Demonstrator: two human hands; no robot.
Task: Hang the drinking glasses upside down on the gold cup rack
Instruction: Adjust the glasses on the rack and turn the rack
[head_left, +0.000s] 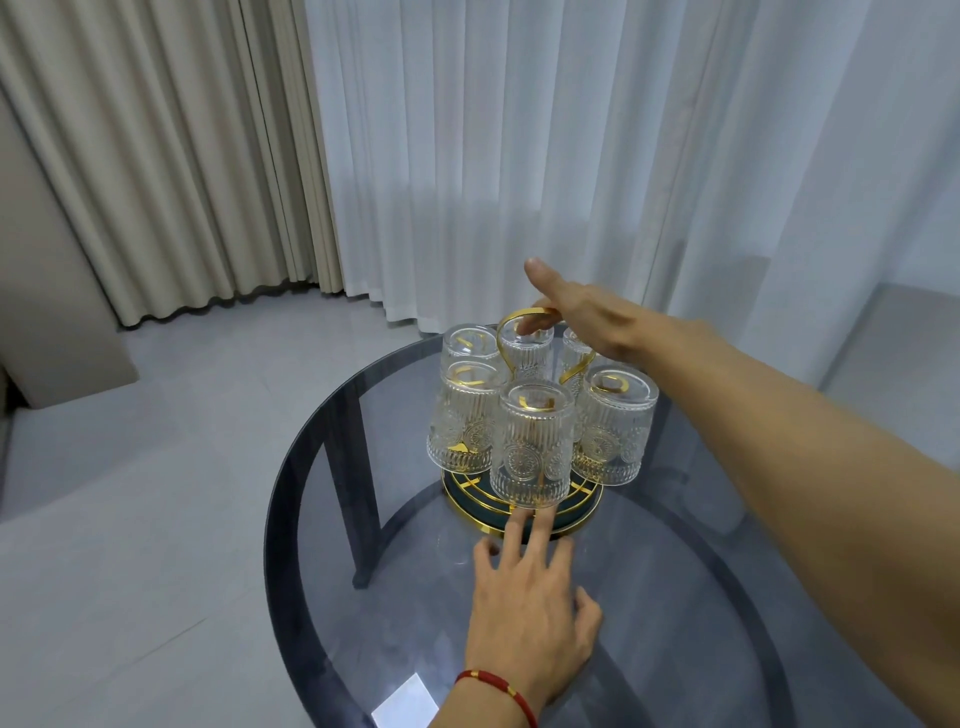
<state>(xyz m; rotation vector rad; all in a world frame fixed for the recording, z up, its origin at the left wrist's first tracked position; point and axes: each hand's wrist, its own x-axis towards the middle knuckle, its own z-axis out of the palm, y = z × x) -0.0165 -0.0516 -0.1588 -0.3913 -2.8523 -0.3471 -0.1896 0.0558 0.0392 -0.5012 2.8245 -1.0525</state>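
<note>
From the head camera, six embossed drinking glasses (531, 441) hang upside down on the gold cup rack (521, 512), which stands near the far middle of the round smoked-glass desk (701, 597). The right hand (582, 312) reaches over, fingers loosely at the rack's looped handle (524, 325); whether it grips is unclear. The left hand (530, 608) lies spread and empty, fingertips touching the base rim. The glasses look stiff, slick and breakable, best held around the ribbed wall. Beige and white curtains (363, 156) hang over a pale tiled floor (130, 493).
</note>
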